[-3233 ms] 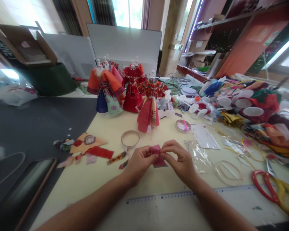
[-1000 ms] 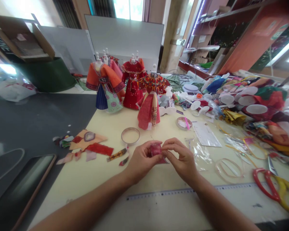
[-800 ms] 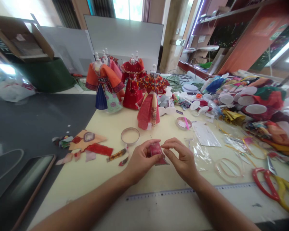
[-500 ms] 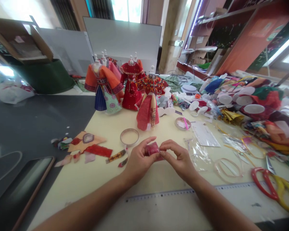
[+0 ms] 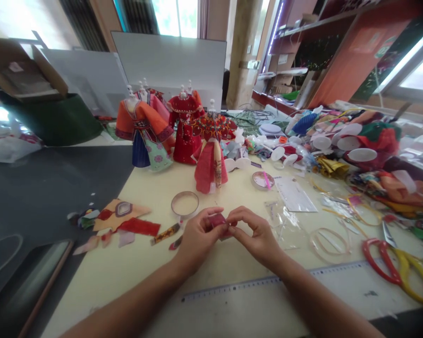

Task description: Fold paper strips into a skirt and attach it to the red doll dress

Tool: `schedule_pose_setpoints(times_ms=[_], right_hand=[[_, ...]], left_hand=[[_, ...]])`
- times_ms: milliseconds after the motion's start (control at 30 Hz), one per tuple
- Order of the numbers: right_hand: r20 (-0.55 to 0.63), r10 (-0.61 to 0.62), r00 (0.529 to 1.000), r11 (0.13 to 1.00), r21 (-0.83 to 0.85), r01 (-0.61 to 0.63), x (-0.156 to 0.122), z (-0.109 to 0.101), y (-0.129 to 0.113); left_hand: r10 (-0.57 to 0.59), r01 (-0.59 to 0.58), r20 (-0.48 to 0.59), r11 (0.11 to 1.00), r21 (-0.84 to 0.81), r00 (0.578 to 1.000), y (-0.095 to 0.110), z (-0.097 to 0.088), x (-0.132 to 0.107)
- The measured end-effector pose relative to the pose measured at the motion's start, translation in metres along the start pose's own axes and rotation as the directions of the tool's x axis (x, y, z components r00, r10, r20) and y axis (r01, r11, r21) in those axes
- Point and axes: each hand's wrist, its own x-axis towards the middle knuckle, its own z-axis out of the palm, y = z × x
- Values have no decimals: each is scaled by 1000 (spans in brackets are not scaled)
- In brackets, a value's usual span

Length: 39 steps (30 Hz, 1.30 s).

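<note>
Small red paper [image 5: 217, 220] pinched between left hand [image 5: 196, 239] and right hand [image 5: 257, 236], tape ring [image 5: 185, 204] beyond, paper dresses [image 5: 183, 134] behind

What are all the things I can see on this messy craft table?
table: one, pale yellow, front
board: one, white, standing at the back
dolls: several, in red, orange and pink dresses, far side of table
rings: two, one silvery and one with pink, in front of dolls
scraps: a few, red and tan, left side of table
bags: a few, clear, right of centre
discs: several, white, in the pile at right
scissors: red and yellow handles, far right
ruler: one, pale, along near edge
red piece: one, front centre
left hand: pinches red piece
right hand: pinches red piece
</note>
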Motion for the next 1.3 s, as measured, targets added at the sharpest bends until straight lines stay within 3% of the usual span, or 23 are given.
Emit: schedule_pose_setpoints(times_ms=[133,400,633,833,1300], right_hand=[[13,40,999,999,21,-40,0,0,0],[44,174,984,981,83,-177,-1,-1,3],[76,215,974,968,119,-223,0,-2,1],[102,281,954,948,124,-292,-1,-2,0],[113,263,958,958,89,-273,-1,-1,2]], left_hand=[[35,-35,2,999,32,999,-1,0,2],[5,-5,-8,998,60,1000,0,2,1],[-9,11,-18,994,107,1000,5,2,0],[-57,59,-52,998,38,997,3,3,-1],[-108,107,-36,994,-26,994,3,4,-1]])
